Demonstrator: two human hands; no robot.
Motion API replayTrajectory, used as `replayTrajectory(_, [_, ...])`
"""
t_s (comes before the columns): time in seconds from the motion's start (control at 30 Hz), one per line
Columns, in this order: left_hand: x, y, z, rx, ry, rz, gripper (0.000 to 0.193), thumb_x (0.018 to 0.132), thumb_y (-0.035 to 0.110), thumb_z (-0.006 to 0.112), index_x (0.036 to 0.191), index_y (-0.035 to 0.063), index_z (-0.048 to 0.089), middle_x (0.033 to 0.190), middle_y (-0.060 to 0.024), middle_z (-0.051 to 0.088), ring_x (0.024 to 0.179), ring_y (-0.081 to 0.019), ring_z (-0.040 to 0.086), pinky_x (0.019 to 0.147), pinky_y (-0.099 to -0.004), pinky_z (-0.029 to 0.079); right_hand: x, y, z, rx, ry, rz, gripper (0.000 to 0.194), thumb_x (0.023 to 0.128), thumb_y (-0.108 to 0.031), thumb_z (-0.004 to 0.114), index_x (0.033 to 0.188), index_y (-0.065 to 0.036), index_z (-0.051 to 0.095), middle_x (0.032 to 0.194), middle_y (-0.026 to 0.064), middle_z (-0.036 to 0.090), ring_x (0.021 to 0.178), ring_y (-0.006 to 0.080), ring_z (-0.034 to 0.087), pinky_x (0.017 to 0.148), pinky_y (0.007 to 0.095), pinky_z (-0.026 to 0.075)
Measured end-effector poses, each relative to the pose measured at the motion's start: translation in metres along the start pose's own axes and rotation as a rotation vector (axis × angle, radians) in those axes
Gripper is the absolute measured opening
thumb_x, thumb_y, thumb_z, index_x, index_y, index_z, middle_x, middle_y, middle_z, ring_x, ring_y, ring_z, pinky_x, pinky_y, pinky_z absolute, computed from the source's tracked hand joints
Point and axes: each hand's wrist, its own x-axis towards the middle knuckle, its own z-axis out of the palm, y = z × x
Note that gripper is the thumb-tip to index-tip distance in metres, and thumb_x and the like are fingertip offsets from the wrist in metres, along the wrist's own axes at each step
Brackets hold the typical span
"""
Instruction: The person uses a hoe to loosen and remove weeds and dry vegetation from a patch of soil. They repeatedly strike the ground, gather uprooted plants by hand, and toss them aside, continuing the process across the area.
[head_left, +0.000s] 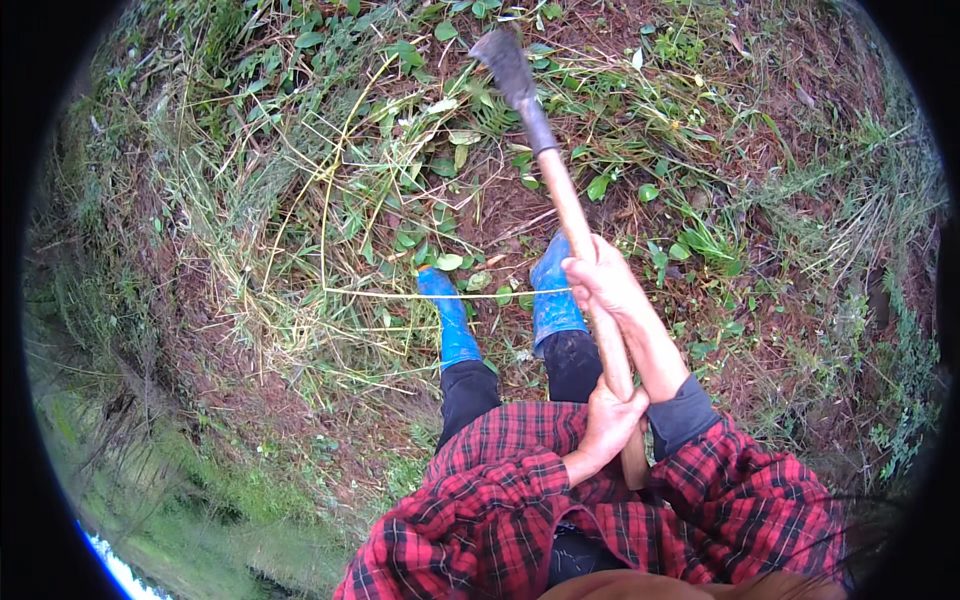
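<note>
A long wooden-handled tool with a dark, flared metal blade (504, 64) runs slantwise up from my waist; its exact kind I cannot tell. My right hand (604, 281) grips the handle (564, 196) about midway, above my knee. Lower down, near the butt end, my left hand (611, 424) is closed round the same wooden shaft. The blade end hangs over cut grass and leafy weeds (465, 138) in front of my boots. A thin pale stem (405, 295) crosses the view from the weeds to my right hand; whether my fingers hold it I cannot tell.
My blue rubber boots (452, 319) stand on reddish soil among dry needles and leaves. Tangled cut grass (247, 277) lies to the left, with a bent yellow stalk (326, 174) on top. Green tufts (709, 244) grow to the right, and denser brush borders both sides.
</note>
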Motion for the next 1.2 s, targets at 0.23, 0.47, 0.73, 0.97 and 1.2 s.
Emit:
replayTrajectory(0.23, [0.051, 0.159, -0.010, 0.234, -0.542, 0.089, 0.024, 0.079, 0.008, 0.058, 0.092, 0.0018, 0.039, 0.060, -0.0015, 0.048, 0.041, -0.0122, 0.050, 0.035, -0.0254, 0.044, 0.033, -0.122, -0.012, 0.263, 0.268, -0.528, 0.025, 0.081, -0.016, 0.060, 0.090, -0.001, 0.043, 0.063, 0.0022, 0.049, 0.046, 0.0089, 0.046, 0.041, 0.0239, 0.044])
replayTrajectory(0.47, [0.092, 0.274, -0.127, 0.394, -0.466, 0.300, 0.024, 0.074, 0.020, 0.064, 0.076, 0.0051, 0.045, 0.051, 0.0009, 0.047, 0.040, -0.0087, 0.045, 0.037, -0.0217, 0.038, 0.129, -0.138, 0.122, 0.003, 0.448, -0.364, 0.012, 0.082, -0.006, 0.053, 0.083, 0.004, 0.047, 0.058, 0.0052, 0.051, 0.043, 0.0144, 0.050, 0.039, 0.0250, 0.046])
replayTrajectory(0.73, [-0.108, 0.025, -0.307, -0.537, 0.349, -0.050, 0.014, 0.083, 0.009, 0.052, 0.088, 0.0064, 0.040, 0.056, -0.0013, 0.040, 0.039, -0.0118, 0.040, 0.035, -0.0257, 0.035, -0.012, 0.165, 0.335, -0.704, -0.332, 0.186, 0.041, 0.073, -0.006, 0.054, 0.102, 0.004, 0.027, 0.077, 0.0236, 0.056, 0.062, 0.0320, 0.061, 0.049, 0.0384, 0.051])
replayTrajectory(0.97, [-0.093, 0.049, -0.210, -0.545, 0.157, 0.088, 0.012, 0.083, 0.002, 0.049, 0.090, 0.0060, 0.040, 0.058, -0.0025, 0.046, 0.043, -0.0133, 0.048, 0.039, -0.0262, 0.043, -0.013, 0.111, 0.262, -0.098, -0.355, 0.454, 0.022, 0.075, -0.005, 0.058, 0.088, -0.006, 0.040, 0.057, -0.0002, 0.045, 0.040, 0.0093, 0.043, 0.032, 0.0232, 0.037])
replayTrajectory(1.2, [-0.086, 0.052, -0.158, 0.066, -0.260, 0.077, 0.037, 0.080, 0.007, 0.055, 0.108, -0.0017, 0.032, 0.062, -0.0039, 0.049, 0.044, -0.0129, 0.052, 0.040, -0.0258, 0.045, -0.080, 0.023, 0.158, 0.079, 0.141, -0.079, 0.020, 0.079, -0.013, 0.057, 0.087, -0.004, 0.041, 0.060, -0.0009, 0.045, 0.041, 0.0072, 0.043, 0.034, 0.0215, 0.040])
